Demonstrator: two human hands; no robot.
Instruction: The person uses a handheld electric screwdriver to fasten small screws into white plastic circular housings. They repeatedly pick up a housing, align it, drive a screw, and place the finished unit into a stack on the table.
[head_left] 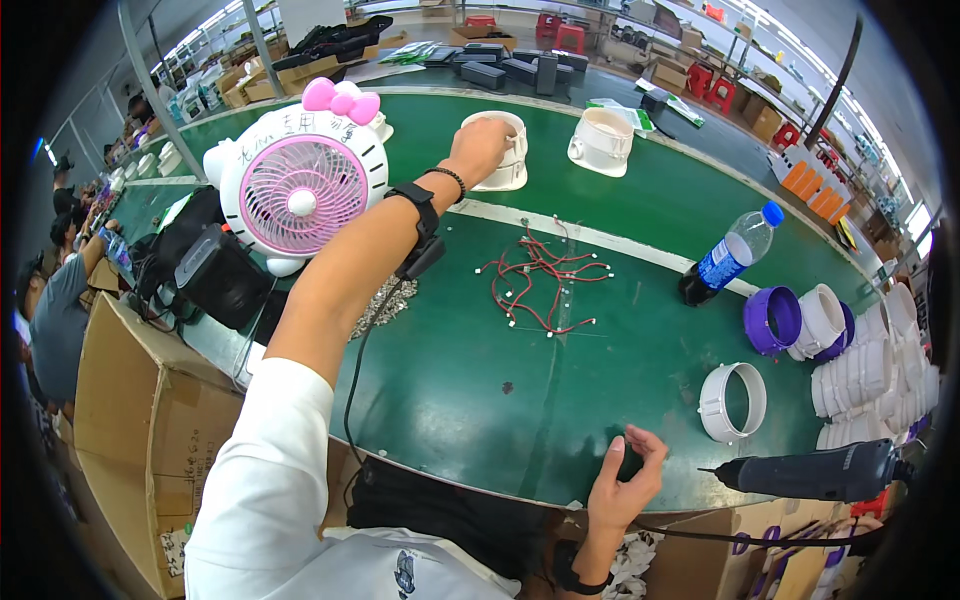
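My left hand, at the end of the outstretched arm, is closed on the upper rim of a white plastic housing standing on the far green strip. Its fingertips are partly hidden by the housing. A second white housing stands to the right of it. My right hand hovers over the near table edge with thumb and fingers apart and nothing in it. Close to that hand are a white plastic ring and a dark electric screwdriver. Red wires with white connectors lie mid-table.
A pink and white fan stands left, beside a black box-shaped device and a pile of small metal parts. At right are a bottle with a blue cap, purple rings and stacked white rings. A cardboard box stands lower left.
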